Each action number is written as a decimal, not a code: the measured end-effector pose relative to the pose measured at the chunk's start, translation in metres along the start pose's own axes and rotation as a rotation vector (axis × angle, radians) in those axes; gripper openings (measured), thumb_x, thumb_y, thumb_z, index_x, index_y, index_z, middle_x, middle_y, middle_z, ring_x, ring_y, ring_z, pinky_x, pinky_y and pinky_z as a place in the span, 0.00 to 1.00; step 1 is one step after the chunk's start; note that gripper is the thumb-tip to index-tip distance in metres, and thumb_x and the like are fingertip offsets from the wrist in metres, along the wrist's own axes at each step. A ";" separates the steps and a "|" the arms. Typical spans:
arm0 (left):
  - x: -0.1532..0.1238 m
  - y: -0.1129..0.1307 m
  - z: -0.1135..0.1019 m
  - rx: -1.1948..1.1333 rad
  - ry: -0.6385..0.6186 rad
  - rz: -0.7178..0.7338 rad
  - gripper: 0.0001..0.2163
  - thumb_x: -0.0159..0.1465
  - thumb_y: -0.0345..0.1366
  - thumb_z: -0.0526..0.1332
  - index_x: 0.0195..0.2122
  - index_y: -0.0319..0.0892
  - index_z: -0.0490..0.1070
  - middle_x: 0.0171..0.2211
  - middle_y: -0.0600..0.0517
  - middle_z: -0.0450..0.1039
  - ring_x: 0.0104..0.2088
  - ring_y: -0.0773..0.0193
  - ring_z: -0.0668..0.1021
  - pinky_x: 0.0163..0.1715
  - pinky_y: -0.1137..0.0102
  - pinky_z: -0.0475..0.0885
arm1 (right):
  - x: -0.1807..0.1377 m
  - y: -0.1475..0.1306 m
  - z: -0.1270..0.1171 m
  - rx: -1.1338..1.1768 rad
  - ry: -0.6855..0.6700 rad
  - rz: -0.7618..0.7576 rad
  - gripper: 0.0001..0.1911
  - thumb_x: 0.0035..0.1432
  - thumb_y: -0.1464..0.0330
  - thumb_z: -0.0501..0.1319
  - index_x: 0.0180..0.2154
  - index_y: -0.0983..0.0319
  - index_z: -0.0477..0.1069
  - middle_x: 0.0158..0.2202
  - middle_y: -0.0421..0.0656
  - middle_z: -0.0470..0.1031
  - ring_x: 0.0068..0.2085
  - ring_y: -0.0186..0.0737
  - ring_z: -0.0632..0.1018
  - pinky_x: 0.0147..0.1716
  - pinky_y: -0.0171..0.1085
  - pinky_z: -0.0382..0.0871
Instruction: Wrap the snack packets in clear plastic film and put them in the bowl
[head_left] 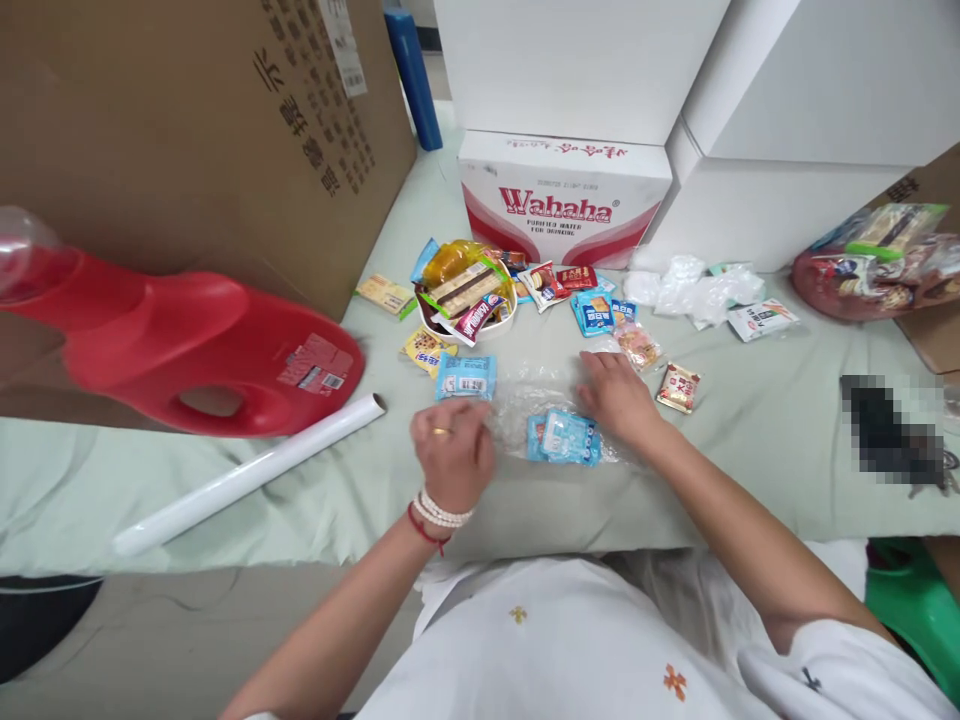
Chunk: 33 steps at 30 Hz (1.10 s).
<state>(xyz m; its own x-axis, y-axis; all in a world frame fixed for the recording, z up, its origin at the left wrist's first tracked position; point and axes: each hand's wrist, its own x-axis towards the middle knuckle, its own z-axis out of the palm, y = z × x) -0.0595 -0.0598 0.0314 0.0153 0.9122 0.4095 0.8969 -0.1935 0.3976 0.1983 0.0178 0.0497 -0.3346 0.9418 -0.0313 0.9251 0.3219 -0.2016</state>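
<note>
A clear plastic bag [517,408] lies crinkled on the cloth between my two hands, with light-blue packets [566,437] in its lower part; whether they are inside or on top is hard to tell. My left hand [454,455] has curled fingers pinched at the bag's left edge. Just beyond those fingers is another blue packet [465,378]. Over the bag's right side rests my right hand [619,398], its fingers stretched forward and thumb apart. A small red-and-cream snack packet [678,388] lies to the right of it.
Behind my hands stands a white bowl [499,328] heaped with snacks, with loose packets [596,312] around it. A Wahaha carton [566,205] is at the back. On the left are a red jug [217,350] and a white roll [255,475]; a snack-filled container [840,290] stands right.
</note>
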 end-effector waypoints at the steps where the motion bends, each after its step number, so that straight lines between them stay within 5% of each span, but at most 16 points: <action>1: -0.002 0.008 -0.001 -0.018 -0.089 0.103 0.16 0.68 0.32 0.54 0.52 0.49 0.77 0.49 0.43 0.76 0.50 0.47 0.73 0.53 0.49 0.62 | 0.008 -0.002 0.004 -0.005 -0.026 0.011 0.29 0.66 0.65 0.60 0.65 0.69 0.62 0.58 0.58 0.72 0.58 0.58 0.68 0.54 0.47 0.64; 5: -0.005 0.034 0.013 -0.042 -0.477 0.416 0.21 0.69 0.28 0.52 0.57 0.53 0.75 0.54 0.47 0.78 0.49 0.51 0.74 0.49 0.53 0.64 | 0.030 -0.007 0.006 -0.008 -0.176 0.051 0.17 0.64 0.67 0.62 0.52 0.67 0.74 0.43 0.54 0.79 0.50 0.54 0.73 0.48 0.42 0.64; 8: -0.008 0.043 0.027 -0.016 -0.552 0.428 0.20 0.70 0.28 0.51 0.57 0.48 0.75 0.54 0.45 0.78 0.49 0.52 0.75 0.47 0.54 0.66 | 0.021 -0.010 -0.008 0.070 -0.201 -0.083 0.12 0.67 0.71 0.56 0.43 0.63 0.79 0.37 0.48 0.79 0.44 0.46 0.75 0.44 0.37 0.63; 13: -0.016 0.038 0.035 -0.038 -0.523 0.379 0.16 0.70 0.28 0.53 0.52 0.44 0.77 0.50 0.43 0.80 0.48 0.52 0.76 0.46 0.54 0.68 | -0.037 -0.018 -0.009 0.021 -0.254 -0.404 0.17 0.69 0.72 0.55 0.54 0.58 0.77 0.36 0.46 0.75 0.38 0.42 0.73 0.34 0.36 0.58; 17: -0.024 0.013 0.031 -0.323 -0.470 0.263 0.16 0.66 0.27 0.55 0.46 0.46 0.80 0.48 0.46 0.81 0.47 0.53 0.79 0.48 0.53 0.72 | -0.073 -0.015 0.015 -0.011 -0.240 -0.454 0.27 0.69 0.78 0.53 0.65 0.55 0.67 0.38 0.45 0.73 0.41 0.43 0.72 0.36 0.36 0.61; 20: -0.024 -0.006 0.025 -0.512 -0.227 -0.077 0.15 0.67 0.30 0.52 0.44 0.45 0.78 0.46 0.47 0.81 0.46 0.56 0.80 0.48 0.57 0.75 | -0.081 -0.016 0.026 -0.033 -0.216 -0.474 0.27 0.69 0.77 0.53 0.66 0.58 0.67 0.38 0.46 0.72 0.41 0.44 0.70 0.39 0.38 0.63; 23: -0.011 -0.006 0.020 -0.422 0.038 -0.350 0.17 0.72 0.38 0.50 0.55 0.43 0.73 0.50 0.44 0.76 0.51 0.54 0.77 0.53 0.56 0.73 | -0.082 -0.023 0.027 -0.047 -0.192 -0.463 0.24 0.68 0.77 0.55 0.63 0.61 0.70 0.37 0.49 0.72 0.41 0.47 0.69 0.39 0.41 0.63; 26: 0.007 0.014 0.018 -0.274 -0.026 -0.208 0.20 0.72 0.44 0.51 0.61 0.45 0.70 0.61 0.40 0.67 0.64 0.49 0.67 0.64 0.48 0.62 | -0.081 -0.029 0.026 -0.039 -0.182 -0.436 0.23 0.68 0.75 0.56 0.61 0.60 0.72 0.36 0.49 0.72 0.41 0.47 0.68 0.39 0.41 0.63; 30: 0.018 0.027 0.013 -0.205 -0.268 0.103 0.10 0.65 0.45 0.63 0.36 0.47 0.80 0.64 0.48 0.68 0.72 0.41 0.54 0.69 0.40 0.47 | -0.078 -0.026 0.026 0.006 -0.197 -0.436 0.22 0.69 0.75 0.56 0.61 0.58 0.73 0.36 0.46 0.71 0.41 0.45 0.68 0.40 0.39 0.62; 33: 0.010 0.013 0.010 -0.206 -0.338 0.163 0.13 0.62 0.34 0.62 0.20 0.44 0.70 0.49 0.51 0.79 0.68 0.45 0.64 0.69 0.42 0.48 | -0.076 -0.018 0.029 0.091 -0.212 -0.430 0.24 0.68 0.77 0.55 0.61 0.57 0.73 0.35 0.46 0.70 0.40 0.44 0.68 0.40 0.39 0.63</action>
<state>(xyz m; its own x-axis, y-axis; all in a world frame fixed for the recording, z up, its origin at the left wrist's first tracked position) -0.0436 -0.0499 0.0321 0.3244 0.9240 0.2024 0.7644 -0.3821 0.5193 0.2016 -0.0620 0.0278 -0.7211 0.6818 -0.1229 0.6785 0.6592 -0.3241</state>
